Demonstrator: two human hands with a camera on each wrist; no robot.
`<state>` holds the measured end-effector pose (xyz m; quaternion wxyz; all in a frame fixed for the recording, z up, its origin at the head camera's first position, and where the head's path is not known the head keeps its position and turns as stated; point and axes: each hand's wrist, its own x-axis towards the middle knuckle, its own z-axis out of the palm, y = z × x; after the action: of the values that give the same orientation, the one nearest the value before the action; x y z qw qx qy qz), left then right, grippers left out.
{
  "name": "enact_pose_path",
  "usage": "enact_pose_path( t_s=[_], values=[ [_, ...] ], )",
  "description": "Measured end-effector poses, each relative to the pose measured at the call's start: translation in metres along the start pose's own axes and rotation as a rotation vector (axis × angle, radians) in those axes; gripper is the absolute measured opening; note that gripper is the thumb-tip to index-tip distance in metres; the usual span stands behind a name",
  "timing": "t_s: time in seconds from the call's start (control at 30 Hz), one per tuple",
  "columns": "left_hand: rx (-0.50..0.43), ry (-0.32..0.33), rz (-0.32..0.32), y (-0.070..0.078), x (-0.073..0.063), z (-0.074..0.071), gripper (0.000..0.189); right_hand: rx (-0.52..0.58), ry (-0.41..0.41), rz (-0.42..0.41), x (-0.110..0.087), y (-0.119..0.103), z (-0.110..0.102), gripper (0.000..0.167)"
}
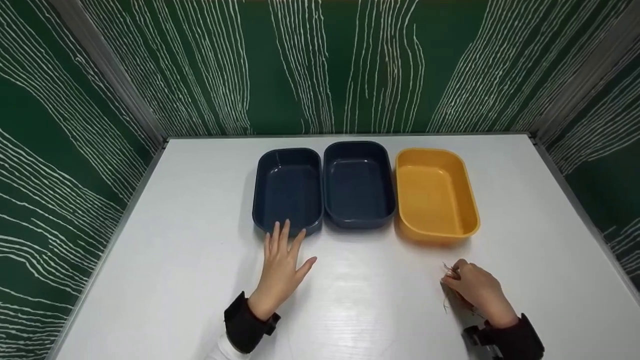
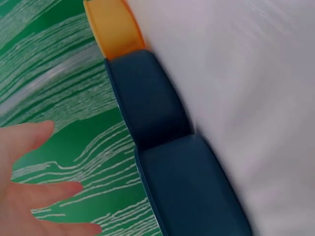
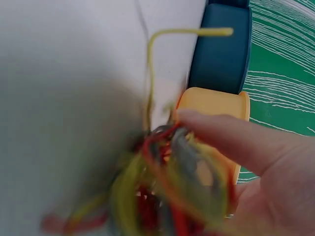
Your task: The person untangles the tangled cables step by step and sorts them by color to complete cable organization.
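My right hand (image 1: 477,287) pinches a tangled bundle of thin coloured wires (image 3: 170,184) in front of the yellow bin. Yellow, red and grey strands show close up in the right wrist view, blurred, with one yellow end sticking out. In the head view the hand covers most of the bundle. The left hand (image 1: 280,272) is spread with straight fingers and holds nothing. Its fingertips overlap the near rim of the left dark blue bin (image 1: 289,192) in the head view. The yellow bin (image 1: 432,195) has nothing in it.
A second dark blue bin (image 1: 359,182) stands between the left bin and the yellow one, all in a row on the white table (image 1: 350,295). Green walls (image 1: 290,65) with white wavy lines rise behind the table and at both sides.
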<state>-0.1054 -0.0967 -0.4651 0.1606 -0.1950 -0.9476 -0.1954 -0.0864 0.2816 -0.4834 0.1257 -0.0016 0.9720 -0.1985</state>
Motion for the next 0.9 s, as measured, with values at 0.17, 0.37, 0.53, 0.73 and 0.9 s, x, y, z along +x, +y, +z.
enact_pose_path(
  t_s=[0.17, 0.37, 0.53, 0.73, 0.9],
  values=[
    [-0.071, -0.009, 0.011, 0.004, 0.001, 0.003, 0.047, 0.046, 0.005, -0.045, 0.000, -0.002, 0.001, 0.025],
    [-0.159, 0.014, 0.081, 0.007, 0.003, 0.005, 0.031, 0.124, 0.058, -0.052, -0.002, -0.009, 0.002, 0.025],
    [-0.217, 0.003, 0.083, 0.011, 0.009, 0.006, 0.024, 0.253, 0.108, -0.075, -0.006, -0.023, -0.005, 0.027],
    [-0.307, 0.008, 0.099, 0.021, 0.021, 0.008, 0.023, 0.330, 0.225, -0.114, -0.006, -0.055, -0.018, 0.025],
    [-0.398, -0.020, 0.113, 0.035, 0.032, 0.008, 0.028, 0.404, 0.297, -0.178, 0.000, -0.086, -0.023, 0.023]
  ],
)
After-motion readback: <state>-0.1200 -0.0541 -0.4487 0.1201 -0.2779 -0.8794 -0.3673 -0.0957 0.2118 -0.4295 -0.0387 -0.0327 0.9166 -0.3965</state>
